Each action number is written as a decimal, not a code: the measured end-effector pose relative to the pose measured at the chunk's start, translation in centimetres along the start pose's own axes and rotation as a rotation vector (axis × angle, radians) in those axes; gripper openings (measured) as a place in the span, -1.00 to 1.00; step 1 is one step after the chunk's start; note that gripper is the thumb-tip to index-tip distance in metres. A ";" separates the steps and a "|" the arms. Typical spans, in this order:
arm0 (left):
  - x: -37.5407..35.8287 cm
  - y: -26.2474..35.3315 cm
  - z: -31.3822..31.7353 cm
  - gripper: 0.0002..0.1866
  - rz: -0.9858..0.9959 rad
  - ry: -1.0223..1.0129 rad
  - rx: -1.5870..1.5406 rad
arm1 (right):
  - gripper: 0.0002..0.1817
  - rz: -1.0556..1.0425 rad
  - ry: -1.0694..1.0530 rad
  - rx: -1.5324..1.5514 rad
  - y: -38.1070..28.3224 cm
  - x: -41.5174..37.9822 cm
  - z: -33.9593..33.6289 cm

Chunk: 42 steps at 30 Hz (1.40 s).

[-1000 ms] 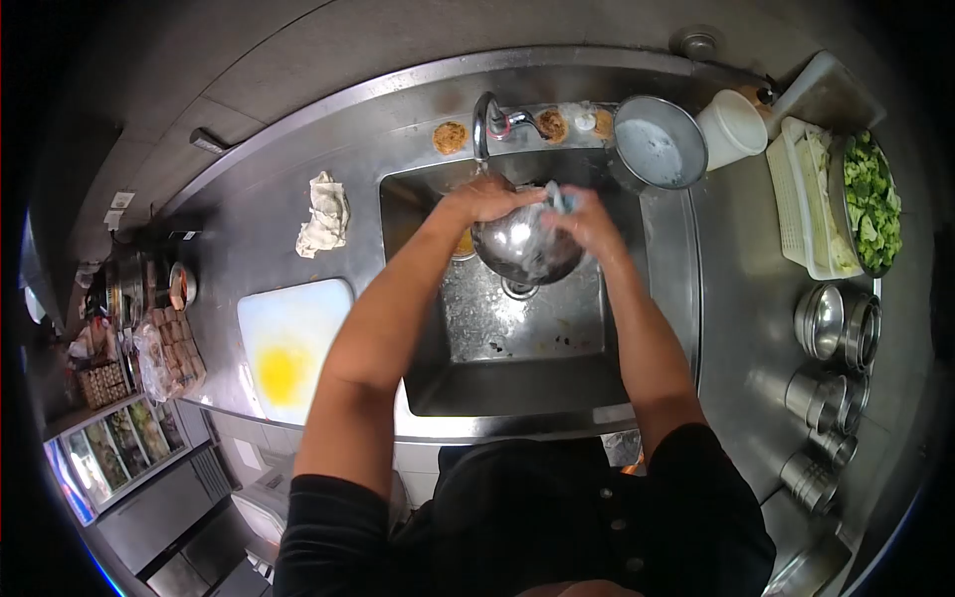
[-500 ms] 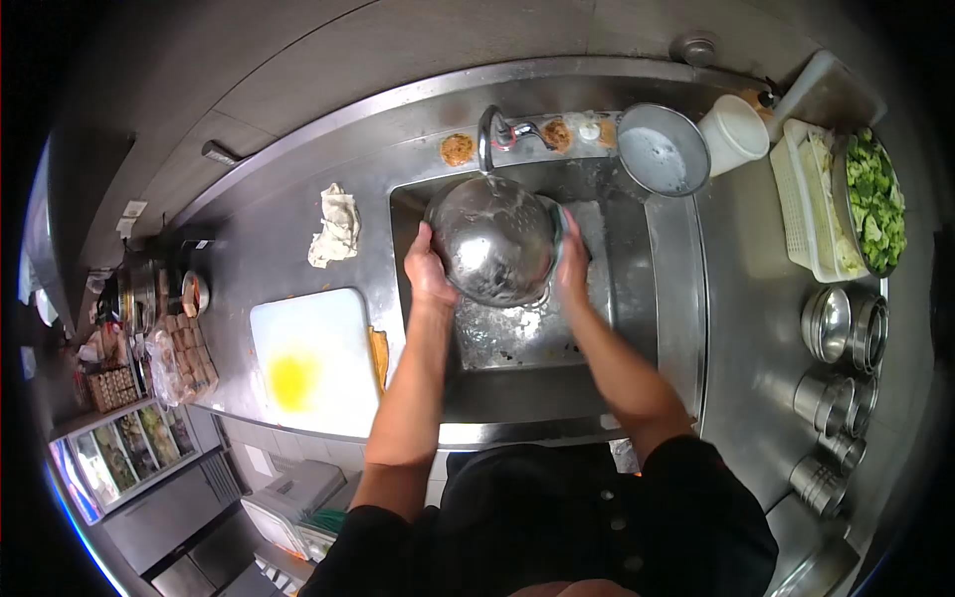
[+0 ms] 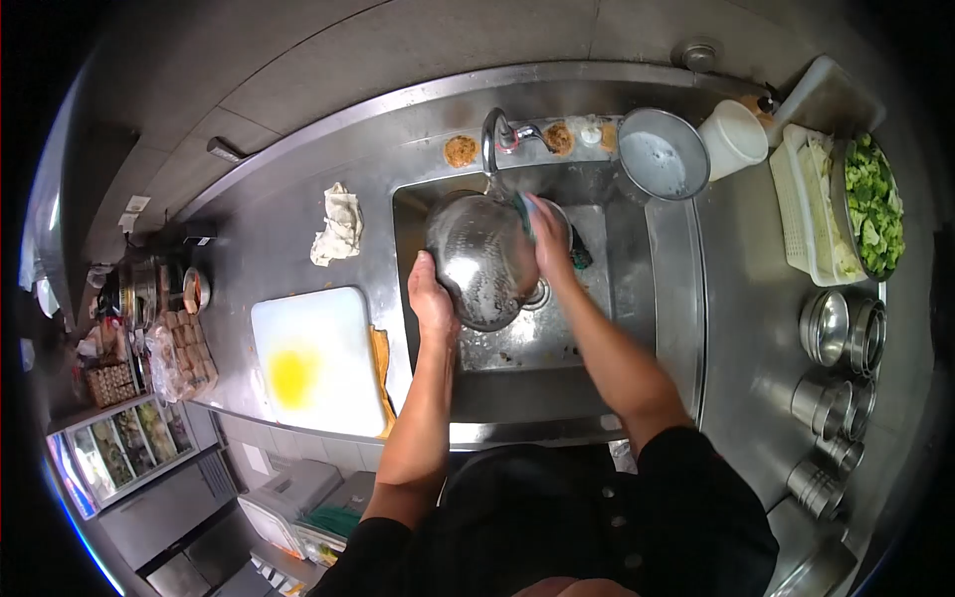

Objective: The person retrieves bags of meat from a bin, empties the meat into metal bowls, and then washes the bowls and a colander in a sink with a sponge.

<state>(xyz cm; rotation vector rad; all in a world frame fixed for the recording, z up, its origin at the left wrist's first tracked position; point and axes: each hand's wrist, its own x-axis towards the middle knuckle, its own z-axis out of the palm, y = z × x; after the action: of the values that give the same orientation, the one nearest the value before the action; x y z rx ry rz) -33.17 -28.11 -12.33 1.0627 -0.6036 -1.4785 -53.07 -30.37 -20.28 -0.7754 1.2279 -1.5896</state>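
Note:
A round metal bowl (image 3: 476, 261) is tilted over the sink (image 3: 537, 393), its wet outer side facing up, just below the faucet (image 3: 489, 139). My left hand (image 3: 432, 296) grips its left edge, thumb up along the side. On the bowl's upper right lies my right hand (image 3: 547, 239), slightly blurred, with its fingers closed on a green scrubbing pad (image 3: 523, 207). Part of another metal bowl's rim shows behind the right hand. A dark green thing (image 3: 581, 251) rests in the sink to the right.
Behind the sink stand a metal pot (image 3: 664, 154) and a white container (image 3: 733, 136). At right are a vegetable bowl (image 3: 873, 209), a white basket (image 3: 801, 214) and stacked metal bowls (image 3: 826, 326). A cloth (image 3: 339, 225) and a white cutting board (image 3: 316, 358) lie left.
My right hand has moved left and up from the bowl's right edge onto its outer surface with the pad. The bowl has turned and shifted slightly down, uncovering the dark green thing.

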 end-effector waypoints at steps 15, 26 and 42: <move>0.0 -0.7 0.2 -0.61 0.023 0.022 0.087 | -0.78 -0.285 0.094 -0.511 -2.3 -4.6 2.6; 0.9 1.2 2.9 -0.57 0.226 -0.303 0.600 | -0.56 -0.746 -0.281 -0.731 -10.5 -3.0 5.8; 0.2 -1.8 0.0 -0.62 0.149 -0.105 0.359 | -0.55 -0.666 0.012 -0.581 -6.6 -4.5 6.4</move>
<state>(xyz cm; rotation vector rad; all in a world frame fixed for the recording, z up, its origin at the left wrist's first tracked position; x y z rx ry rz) -34.01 -27.88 -13.92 1.1886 -1.0289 -1.3299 -47.83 -28.15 -11.79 -1.6818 1.5627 -1.7488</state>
